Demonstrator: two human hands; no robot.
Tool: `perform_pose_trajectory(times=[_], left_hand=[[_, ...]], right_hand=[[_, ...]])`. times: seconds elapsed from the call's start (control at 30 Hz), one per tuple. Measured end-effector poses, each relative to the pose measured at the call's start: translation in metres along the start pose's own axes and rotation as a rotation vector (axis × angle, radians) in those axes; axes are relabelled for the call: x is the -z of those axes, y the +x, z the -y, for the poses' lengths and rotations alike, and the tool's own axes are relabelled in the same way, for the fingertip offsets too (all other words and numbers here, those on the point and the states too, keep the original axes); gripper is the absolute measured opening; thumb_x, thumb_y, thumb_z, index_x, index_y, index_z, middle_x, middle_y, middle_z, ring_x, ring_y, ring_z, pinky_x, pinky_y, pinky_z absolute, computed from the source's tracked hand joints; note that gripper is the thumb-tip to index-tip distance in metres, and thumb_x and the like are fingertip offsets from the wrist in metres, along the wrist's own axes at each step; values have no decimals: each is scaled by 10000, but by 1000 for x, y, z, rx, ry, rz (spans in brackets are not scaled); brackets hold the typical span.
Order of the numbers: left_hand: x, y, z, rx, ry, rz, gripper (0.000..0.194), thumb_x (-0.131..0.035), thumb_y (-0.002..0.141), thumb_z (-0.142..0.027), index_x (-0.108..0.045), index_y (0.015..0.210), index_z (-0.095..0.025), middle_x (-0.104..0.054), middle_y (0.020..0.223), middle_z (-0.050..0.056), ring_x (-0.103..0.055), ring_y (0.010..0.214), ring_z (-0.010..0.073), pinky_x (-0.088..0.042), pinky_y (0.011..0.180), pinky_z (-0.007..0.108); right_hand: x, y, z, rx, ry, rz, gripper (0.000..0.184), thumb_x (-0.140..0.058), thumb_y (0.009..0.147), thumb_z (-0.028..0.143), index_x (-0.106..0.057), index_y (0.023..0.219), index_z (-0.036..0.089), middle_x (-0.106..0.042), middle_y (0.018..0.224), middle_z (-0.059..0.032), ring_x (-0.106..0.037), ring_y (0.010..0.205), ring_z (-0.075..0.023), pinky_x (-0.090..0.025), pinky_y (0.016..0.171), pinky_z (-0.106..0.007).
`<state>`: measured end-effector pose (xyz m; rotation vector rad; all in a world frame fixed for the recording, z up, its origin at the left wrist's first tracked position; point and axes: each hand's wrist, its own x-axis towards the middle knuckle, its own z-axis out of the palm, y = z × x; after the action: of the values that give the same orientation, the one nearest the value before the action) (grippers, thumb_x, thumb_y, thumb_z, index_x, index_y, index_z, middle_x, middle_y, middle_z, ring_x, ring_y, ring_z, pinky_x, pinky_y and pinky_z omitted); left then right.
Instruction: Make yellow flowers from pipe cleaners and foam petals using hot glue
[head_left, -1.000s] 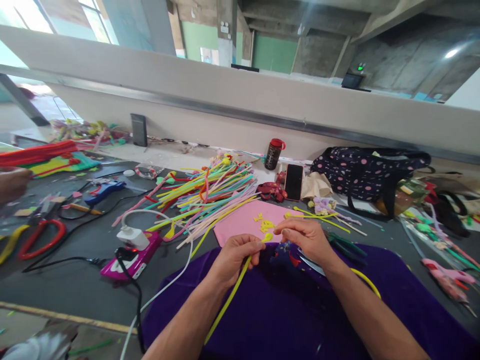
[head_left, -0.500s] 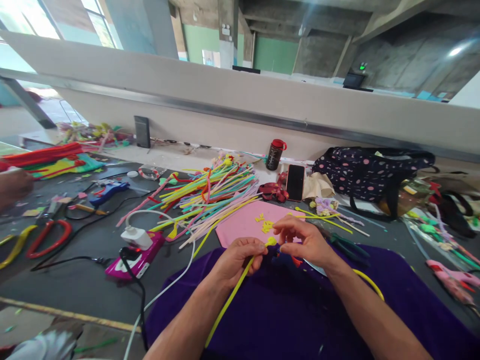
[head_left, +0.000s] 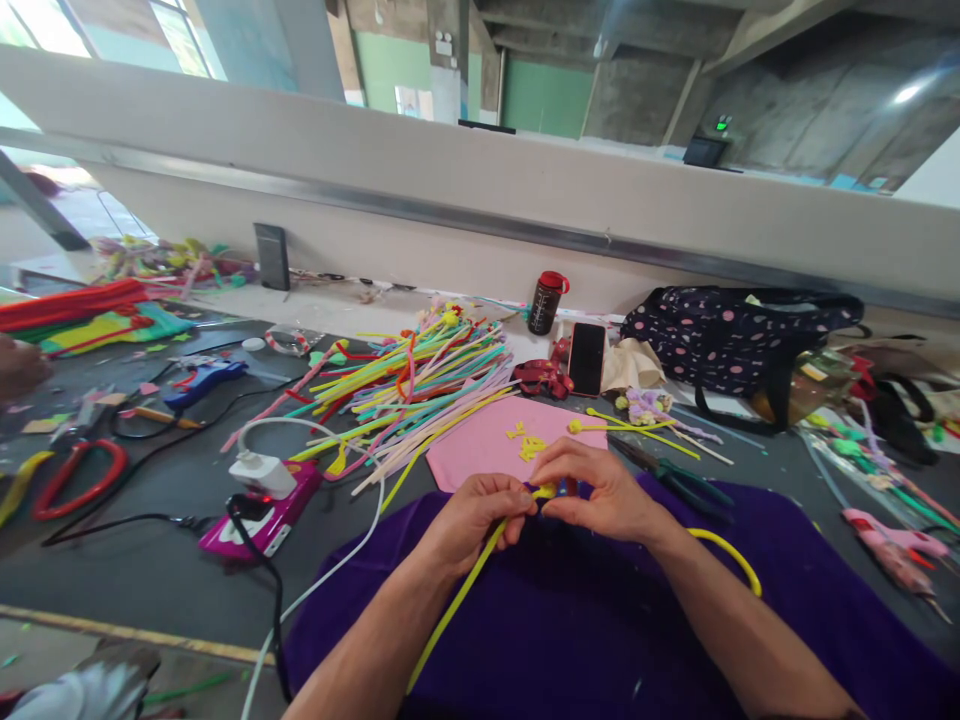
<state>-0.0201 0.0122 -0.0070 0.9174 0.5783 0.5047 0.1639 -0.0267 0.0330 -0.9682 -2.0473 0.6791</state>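
My left hand (head_left: 480, 515) is closed in a pinch on a long yellow pipe cleaner (head_left: 456, 610), close to its bunched yellow head. The stem runs down towards me over a dark purple cloth (head_left: 570, 620). From the other side, my right hand (head_left: 600, 490) has its thumb and fingers closed round that yellow head, which they partly hide. Just beyond both hands lies a pink board (head_left: 465, 450) with several small yellow pieces (head_left: 531, 447) on it. Two finished-looking yellow stems (head_left: 630, 425) rest at the board's right edge.
A bundle of coloured pipe cleaners (head_left: 420, 385) lies behind the board. Pliers (head_left: 686, 483) are right of my right hand. To the left are a magenta power strip (head_left: 262, 520) with cables and red-handled scissors (head_left: 81, 480). A phone (head_left: 586, 358), bottle (head_left: 545, 303) and bag (head_left: 739, 340) stand behind.
My right hand has moved in to the left and closed its fingers on the yellow head. My left hand keeps its pinch. The view has shifted slightly.
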Motion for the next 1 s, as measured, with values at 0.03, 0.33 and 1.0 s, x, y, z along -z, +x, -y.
perform_pose_trajectory(times=[0.03, 0.33, 1.0], left_hand=[[0, 0, 0, -1, 2, -2, 139, -612, 697, -227, -623, 626, -108, -535, 383, -8, -388, 297, 34, -227, 332, 158], [-2, -2, -1, -19, 32, -26, 145, -623, 694, -239, -609, 621, -115, -530, 393, -16, -383, 311, 35, -220, 346, 162], [-10, -5, 0, -166, -115, -267, 194, -721, 629, -275, -584, 671, -143, -522, 486, -45, -407, 368, 24, -247, 335, 127]], right_hand=[[0, 0, 0, -4, 4, -2, 229, -648, 751, 205, -619, 977, 220, -588, 917, -54, -551, 750, -148, -464, 635, -261], [-5, -1, -3, -43, 35, -15, 168, -637, 740, 154, -615, 902, 189, -594, 877, -48, -547, 723, -137, -448, 600, -242], [-39, 2, -4, -527, 667, -365, 155, -658, 725, 294, -636, 809, 166, -554, 557, 46, -470, 437, -61, -297, 382, -167]])
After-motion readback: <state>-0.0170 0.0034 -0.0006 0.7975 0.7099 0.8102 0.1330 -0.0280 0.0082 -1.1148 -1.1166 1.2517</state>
